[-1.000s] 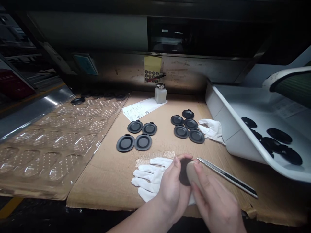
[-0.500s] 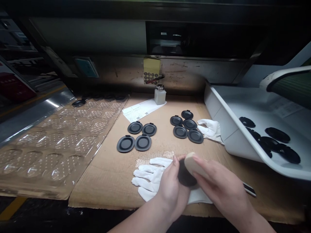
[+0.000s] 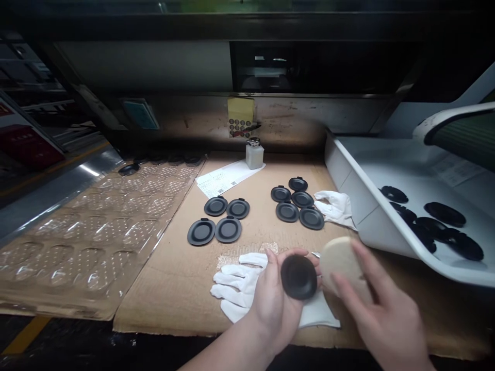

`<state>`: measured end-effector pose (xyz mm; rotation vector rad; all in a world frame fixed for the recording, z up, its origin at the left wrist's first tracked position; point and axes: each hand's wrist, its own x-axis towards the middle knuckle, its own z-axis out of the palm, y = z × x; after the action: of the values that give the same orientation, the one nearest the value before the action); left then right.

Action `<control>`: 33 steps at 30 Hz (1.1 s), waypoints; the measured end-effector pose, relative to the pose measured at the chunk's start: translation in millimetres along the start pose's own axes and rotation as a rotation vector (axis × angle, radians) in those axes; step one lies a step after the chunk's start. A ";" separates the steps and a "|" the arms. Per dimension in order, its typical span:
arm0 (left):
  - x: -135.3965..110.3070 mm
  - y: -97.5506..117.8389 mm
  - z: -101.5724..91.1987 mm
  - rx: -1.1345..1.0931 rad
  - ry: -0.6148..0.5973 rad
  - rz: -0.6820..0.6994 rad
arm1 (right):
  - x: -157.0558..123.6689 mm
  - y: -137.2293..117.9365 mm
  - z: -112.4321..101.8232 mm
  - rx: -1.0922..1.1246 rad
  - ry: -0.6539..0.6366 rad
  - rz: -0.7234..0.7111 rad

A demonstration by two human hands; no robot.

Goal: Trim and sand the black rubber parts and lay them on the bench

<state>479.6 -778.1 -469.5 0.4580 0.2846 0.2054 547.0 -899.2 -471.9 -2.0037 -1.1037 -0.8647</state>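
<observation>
Disc (image 3: 298,277), left hand (image 3: 273,304); sponge (image 3: 342,263), right hand (image 3: 381,322).

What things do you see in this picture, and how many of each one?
black round discs: 9, black, two groups on the cardboard
tray discs: several, black, overlapping in the tray, hard to count
white tray: 1, white, right of the cardboard
blister tray: 1, clear plastic, left of the cardboard
cardboard sheet: 1, brown, on the bench
cotton gloves: 2, white, on the cardboard
paper sheet: 1, white, far side of the cardboard
bottle: 1, frosted white, metal top, beside the paper
sticky note: 1, yellow, on the back wall
white cloth: 1, white, under the left hand
held disc: 1, black, in the left hand
round sponge: 1, beige, in the right hand
left hand: 1, bare, near side
right hand: 1, bare, near side
</observation>
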 end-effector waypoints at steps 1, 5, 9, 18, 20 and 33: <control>0.1 -0.2 0.3 -0.005 0.014 0.002 | 3.0 3.0 -1.6 -0.029 0.008 0.017; -0.7 -0.7 1.9 -0.029 -0.009 0.013 | 14.1 -3.6 4.8 0.086 -0.179 -0.150; -2.2 -0.5 3.9 -0.027 -0.050 0.033 | 19.6 -22.5 23.0 -0.045 -0.146 -0.235; -3.7 3.0 0.8 -0.075 -0.063 -0.074 | 6.1 -43.5 28.0 0.108 -0.134 -0.194; -3.5 2.8 1.4 -0.062 -0.045 -0.068 | 10.2 -37.9 29.3 0.098 -0.148 -0.196; -3.8 0.8 -1.8 -0.059 -0.047 -0.055 | 9.1 -34.3 29.7 0.039 -0.116 -0.181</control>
<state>475.4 -777.7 -469.8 0.3951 0.2442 0.1490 527.3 -857.3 -472.5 -1.9653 -1.3740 -0.8185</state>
